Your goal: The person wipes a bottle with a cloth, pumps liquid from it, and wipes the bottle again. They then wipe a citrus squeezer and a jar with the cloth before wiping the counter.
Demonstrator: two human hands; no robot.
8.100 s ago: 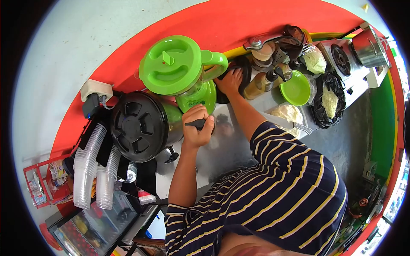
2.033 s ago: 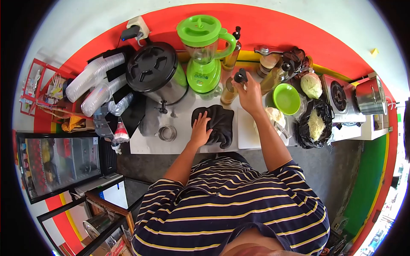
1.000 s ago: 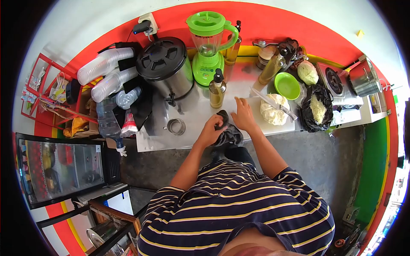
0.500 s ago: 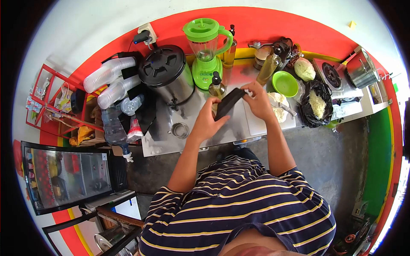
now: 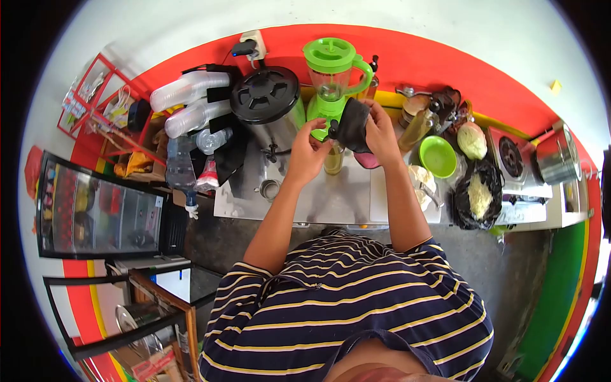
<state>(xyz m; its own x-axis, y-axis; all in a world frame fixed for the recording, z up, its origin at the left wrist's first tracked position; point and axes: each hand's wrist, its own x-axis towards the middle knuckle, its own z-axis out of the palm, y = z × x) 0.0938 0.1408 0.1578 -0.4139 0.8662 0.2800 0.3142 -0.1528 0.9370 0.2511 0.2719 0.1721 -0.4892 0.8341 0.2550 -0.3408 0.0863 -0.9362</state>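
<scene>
My right hand grips a flat, dark, roughly rectangular thing by its right side, raised over the counter. It looks like a black pouch or case; its exact kind does not show. My left hand is just left of it, fingers curved and apart, with nothing visible in them. Between my hands, on the counter, stands a small bottle of yellowish liquid with a dark top. Part of a pink thing shows below my right hand. Behind is a green blender.
A steel drink dispenser and a metal cup stand left. On the right are a white board with cut cabbage, a green bowl, a black bag of shredded cabbage and a stove.
My left hand has come off the black thing, which my right hand now holds alone, turned more upright and facing me. The view has shifted, and a pink thing has come into sight.
</scene>
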